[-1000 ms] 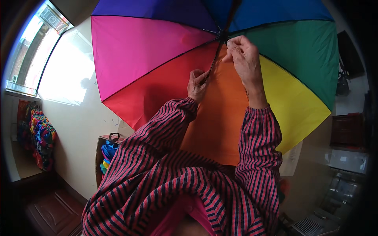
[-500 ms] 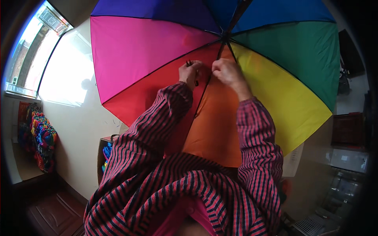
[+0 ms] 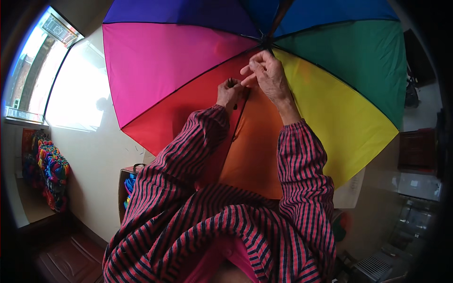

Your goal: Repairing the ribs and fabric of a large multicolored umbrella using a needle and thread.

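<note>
An opened umbrella (image 3: 325, 104) with panels in many colours spreads in front of me, its inner side and dark ribs facing me. My left hand (image 3: 228, 94) is closed in front of the red panel, beside the rib between red and orange. A small dark piece shows at its fingertips and another below the palm; their kind is unclear. My right hand (image 3: 269, 78) is raised over the top of the orange panel, just below the hub (image 3: 265, 40). Its thumb and forefinger are pinched, the other fingers stretched toward the left hand. Whatever lies in that pinch is too small to see.
The umbrella's dark shaft (image 3: 282, 16) rises from the hub toward the top edge. At the lower left stands a cardboard box (image 3: 123, 188) with blue fabric inside. Bundles of multicoloured cloth (image 3: 53, 167) are at far left, near a window (image 3: 40, 61). A slatted rack (image 3: 373, 268) is at lower right.
My right hand has risen and turned, its curled fingers now partly stretched out. My left hand has shifted slightly lower. The umbrella has moved a little to the left in view.
</note>
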Available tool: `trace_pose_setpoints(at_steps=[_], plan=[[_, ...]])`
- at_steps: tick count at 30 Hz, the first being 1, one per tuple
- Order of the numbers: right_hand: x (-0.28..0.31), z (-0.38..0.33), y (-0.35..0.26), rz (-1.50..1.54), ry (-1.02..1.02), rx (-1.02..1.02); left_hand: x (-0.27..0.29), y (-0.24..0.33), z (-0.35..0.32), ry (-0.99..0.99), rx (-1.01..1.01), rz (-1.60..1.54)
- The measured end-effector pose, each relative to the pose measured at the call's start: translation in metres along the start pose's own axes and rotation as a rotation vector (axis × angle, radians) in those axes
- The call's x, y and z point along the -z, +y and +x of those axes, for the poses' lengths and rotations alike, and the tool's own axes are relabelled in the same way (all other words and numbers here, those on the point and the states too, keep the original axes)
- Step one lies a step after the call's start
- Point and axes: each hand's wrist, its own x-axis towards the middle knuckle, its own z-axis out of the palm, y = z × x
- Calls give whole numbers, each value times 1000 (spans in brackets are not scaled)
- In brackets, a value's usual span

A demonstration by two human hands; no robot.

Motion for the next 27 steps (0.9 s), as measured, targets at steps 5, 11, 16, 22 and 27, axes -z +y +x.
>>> trace_pose_setpoints(at_steps=[5,11,16,22,27], plan=[[-25,-6,-41,-245,0,313,10,-33,20,11,-503,362],[-62,-37,-61,-1101,101,557,7,-20,32,-28,-680,903],[-106,-45,-66,-927,186,852,-10,-16,12,27,-570,654],[-118,-31,-51,-877,160,890,-50,9,-28,144,-329,770],[-134,-21,-59,-912,32,885,-42,-15,-27,265,-495,545]])
